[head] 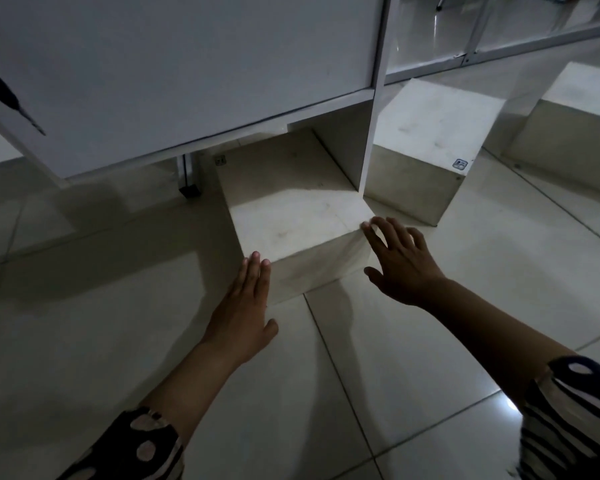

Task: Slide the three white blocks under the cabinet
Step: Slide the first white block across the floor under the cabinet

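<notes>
1. Left hand (245, 308) lies flat, fingers together, grip released, fingertips at the near edge of the nearest white block (291, 209).
2. Right hand (400, 261) is spread, grip released, fingertips on that block's right corner.
3. That block sits partly under the cabinet (187, 71), on the tiled floor (361, 393).
4. Second block (430, 133) and third block (575, 112) stand outside to the right; the second's small sticker is unreadable.

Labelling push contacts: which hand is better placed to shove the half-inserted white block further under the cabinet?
Probably left. The left hand lies flat against the white cube block's near face, fingertips at its top edge, in line with the white cabinet opening. The right hand sits spread at the right corner, so its push would be off-centre.
</notes>
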